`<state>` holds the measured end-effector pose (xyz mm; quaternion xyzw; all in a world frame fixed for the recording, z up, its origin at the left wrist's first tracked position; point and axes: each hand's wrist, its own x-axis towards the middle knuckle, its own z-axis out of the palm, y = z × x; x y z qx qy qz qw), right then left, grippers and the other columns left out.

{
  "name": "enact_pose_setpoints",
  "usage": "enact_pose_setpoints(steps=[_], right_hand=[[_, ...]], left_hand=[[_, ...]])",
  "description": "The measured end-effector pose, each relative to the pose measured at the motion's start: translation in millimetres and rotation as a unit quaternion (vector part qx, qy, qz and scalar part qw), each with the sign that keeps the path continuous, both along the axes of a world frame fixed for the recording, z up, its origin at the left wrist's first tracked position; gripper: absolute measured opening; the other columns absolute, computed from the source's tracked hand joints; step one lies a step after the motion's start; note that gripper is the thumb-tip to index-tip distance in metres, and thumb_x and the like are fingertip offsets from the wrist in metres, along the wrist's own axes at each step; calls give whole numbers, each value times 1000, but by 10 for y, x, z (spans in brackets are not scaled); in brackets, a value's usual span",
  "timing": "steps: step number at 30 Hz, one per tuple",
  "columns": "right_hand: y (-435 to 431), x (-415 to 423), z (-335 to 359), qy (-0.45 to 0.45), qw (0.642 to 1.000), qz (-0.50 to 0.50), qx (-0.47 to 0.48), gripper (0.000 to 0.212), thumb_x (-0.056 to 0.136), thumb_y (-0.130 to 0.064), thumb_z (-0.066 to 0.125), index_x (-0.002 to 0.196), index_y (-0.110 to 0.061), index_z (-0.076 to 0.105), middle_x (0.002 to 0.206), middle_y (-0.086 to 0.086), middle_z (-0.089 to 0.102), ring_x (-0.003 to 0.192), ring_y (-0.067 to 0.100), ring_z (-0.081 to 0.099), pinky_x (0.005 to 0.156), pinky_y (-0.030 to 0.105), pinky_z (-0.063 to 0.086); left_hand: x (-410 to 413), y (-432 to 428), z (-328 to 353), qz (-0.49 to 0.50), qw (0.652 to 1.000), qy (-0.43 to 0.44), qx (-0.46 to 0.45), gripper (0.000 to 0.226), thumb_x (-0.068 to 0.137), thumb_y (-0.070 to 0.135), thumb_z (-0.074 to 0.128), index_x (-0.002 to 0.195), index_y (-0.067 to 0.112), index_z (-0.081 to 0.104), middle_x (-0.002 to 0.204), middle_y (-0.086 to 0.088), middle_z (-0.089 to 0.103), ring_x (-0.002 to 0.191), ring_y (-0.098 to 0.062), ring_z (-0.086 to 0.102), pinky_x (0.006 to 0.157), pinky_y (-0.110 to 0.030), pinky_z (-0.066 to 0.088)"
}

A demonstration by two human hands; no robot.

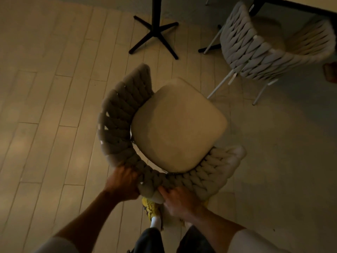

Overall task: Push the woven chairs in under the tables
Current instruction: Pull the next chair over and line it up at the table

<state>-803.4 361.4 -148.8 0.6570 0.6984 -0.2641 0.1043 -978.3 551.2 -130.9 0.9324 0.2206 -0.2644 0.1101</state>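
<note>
A woven chair (179,125) with a pale seat cushion and a curved, thick-braided back stands on the floor right in front of me. My left hand (123,185) grips the rear rim of its woven back, and my right hand (177,199) grips the same rim just to the right. Ahead of the chair stands the black cross-shaped base of a table (155,31), its top out of view. A second woven chair (269,50) sits at the upper right, its seat partly under a dark-edged table top (299,5).
Pale plank floor (54,106) stretches open to the left and between the chair and the table base. The second chair's thin white legs (220,86) reach toward my chair's right side. My foot in a yellow shoe (151,209) is under the chair back.
</note>
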Motion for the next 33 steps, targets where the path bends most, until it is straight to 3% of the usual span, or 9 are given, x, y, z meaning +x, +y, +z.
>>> enact_pose_setpoints(steps=[3, 7, 12, 17, 20, 22, 27, 31, 33], right_hand=[[-334, 449, 23, -11, 999, 47, 12, 63, 81, -41, 70, 140, -29, 51, 87, -4, 77, 69, 18, 73, 57, 27, 55], [-697, 981, 100, 20, 998, 52, 23, 49, 84, -29, 53, 133, -28, 59, 104, -7, 73, 83, 15, 72, 50, 25, 53], [-994, 1206, 123, 35, 999, 31, -18, 59, 81, -20, 72, 136, -30, 56, 115, -7, 72, 93, 16, 70, 62, 29, 56], [-909, 1338, 463, 87, 994, -33, -56, 44, 83, -47, 57, 125, -35, 61, 106, -12, 68, 95, 11, 62, 81, 31, 48], [-857, 1530, 680, 89, 992, -73, 47, 8, 84, -38, 65, 88, -32, 63, 78, -15, 60, 70, 7, 51, 64, 26, 41], [-820, 1689, 744, 68, 974, -147, 156, 9, 86, -24, 70, 82, -30, 64, 75, -15, 61, 66, 5, 51, 59, 25, 37], [-805, 1989, 591, -53, 825, -477, 299, 32, 86, -21, 75, 115, -11, 67, 123, 8, 62, 115, 28, 57, 90, 38, 49], [-718, 1666, 254, 11, 613, -755, 231, 77, 80, -50, 62, 134, 4, 52, 132, 27, 53, 111, 45, 59, 83, 45, 50], [-619, 1453, 172, 20, 576, -790, 209, 72, 92, -43, 58, 149, -1, 43, 141, 29, 50, 115, 50, 58, 86, 51, 49]], left_hand=[[231, -552, -36, 62, 998, -3, -26, 40, 67, 54, 69, 95, 27, 74, 84, 8, 69, 78, -15, 64, 84, -36, 50], [556, -1184, -86, 110, 993, -36, -35, 40, 53, 51, 71, 81, 22, 75, 76, 0, 69, 75, -25, 67, 79, -43, 52], [770, -1578, -33, 119, 991, -35, -59, 50, 75, 54, 53, 110, 24, 71, 106, 0, 71, 101, -25, 65, 92, -40, 45], [741, -1594, -56, 110, 991, -13, -76, 45, 65, 57, 68, 93, 23, 75, 88, 1, 72, 83, -22, 68, 77, -38, 52], [733, -1586, -67, 111, 991, -31, -73, 47, 62, 58, 70, 93, 23, 76, 87, 0, 72, 81, -22, 69, 74, -37, 54], [741, -1585, -51, 107, 991, -47, -60, 46, 63, 58, 67, 91, 22, 76, 85, 1, 72, 79, -22, 69, 72, -37, 54], [752, -1579, -3, 105, 991, -64, -47, 48, 63, 60, 64, 89, 21, 76, 81, 0, 72, 74, -22, 70, 72, -37, 55], [768, -1572, 15, 104, 993, -37, -49, 51, 75, 58, 64, 108, 20, 73, 99, -2, 73, 94, -25, 69, 87, -41, 51], [787, -1558, 27, 98, 993, -30, -51, 56, 80, 59, 63, 119, 19, 70, 111, -4, 71, 106, -26, 67, 97, -43, 47]])
